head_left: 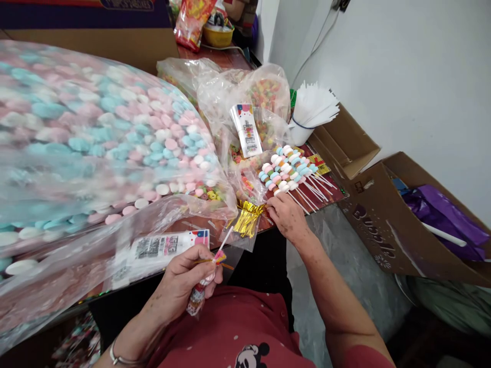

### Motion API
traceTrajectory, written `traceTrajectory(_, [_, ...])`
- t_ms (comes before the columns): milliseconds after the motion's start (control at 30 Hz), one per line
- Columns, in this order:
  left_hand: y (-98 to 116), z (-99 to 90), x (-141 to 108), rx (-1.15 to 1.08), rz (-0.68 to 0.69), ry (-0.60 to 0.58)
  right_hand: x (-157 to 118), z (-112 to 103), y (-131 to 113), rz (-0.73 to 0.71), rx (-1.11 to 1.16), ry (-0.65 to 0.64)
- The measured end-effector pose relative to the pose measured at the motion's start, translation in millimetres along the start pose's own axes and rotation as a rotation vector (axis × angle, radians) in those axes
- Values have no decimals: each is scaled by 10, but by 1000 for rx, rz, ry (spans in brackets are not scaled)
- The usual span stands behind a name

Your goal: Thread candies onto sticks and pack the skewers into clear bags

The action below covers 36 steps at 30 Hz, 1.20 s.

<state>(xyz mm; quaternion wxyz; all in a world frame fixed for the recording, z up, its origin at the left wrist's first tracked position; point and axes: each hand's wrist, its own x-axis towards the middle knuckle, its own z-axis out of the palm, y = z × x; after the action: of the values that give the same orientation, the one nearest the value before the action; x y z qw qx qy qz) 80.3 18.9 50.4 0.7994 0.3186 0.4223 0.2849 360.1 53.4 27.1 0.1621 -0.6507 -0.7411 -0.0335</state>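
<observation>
My left hand [192,273] is closed around a bagged marshmallow skewer [197,298], low in front of my shirt. Its white stick points up, and a gold twist tie [226,265] sits around the gathered bag neck with its ends sticking out. At the table edge, my right hand [287,217] has its fingers curled together; whether anything is between the fingertips is hidden. It is beside a bundle of gold twist ties [247,220] on a clear packet. Just beyond it lie several unwrapped marshmallow skewers [286,171], sticks pointing toward me.
A huge clear bag of pastel marshmallows [115,122] covers the left side. Printed bags [164,245] lie at the front, and another stack [247,130] rests on bags of gummies [268,94]. A white mug [301,132] holds sticks. Cardboard boxes [383,225] stand right.
</observation>
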Motion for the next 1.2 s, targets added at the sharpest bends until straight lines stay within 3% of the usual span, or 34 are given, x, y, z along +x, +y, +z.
traceTrajectory(133, [-7,-18,7,-41,9,17,54,-153,19,104,69,186])
traceTrajectory(233, [-53,-37,49,-61,34,-10,255,-258,-52,108,150,268])
traceTrajectory(467, [-48,-29,38,-63,45,-15,829,-119,-194,16,221,104])
traceTrajectory(567, [35,-10,24,-92,50,24,732,-199,-223,30,308,198])
traceTrajectory(667, [125,21,57,-156,79,47,444,-360,-416,32,519,269])
traceTrajectory(767, [170,40,127,-208,133,39,141,-427,-733,-40,777,7])
traceTrajectory(833, [167,42,166,-215,154,39,-3,-380,-932,-84,851,-99])
traceTrajectory(933, [137,42,181,-209,151,56,-99,-240,-1121,-93,846,-75])
traceTrajectory(1067, [107,55,164,-213,136,102,-105,-128,-1197,-100,797,-28])
traceTrajectory(1200, [114,88,169,-221,132,173,-87,-142,-1224,-255,512,72])
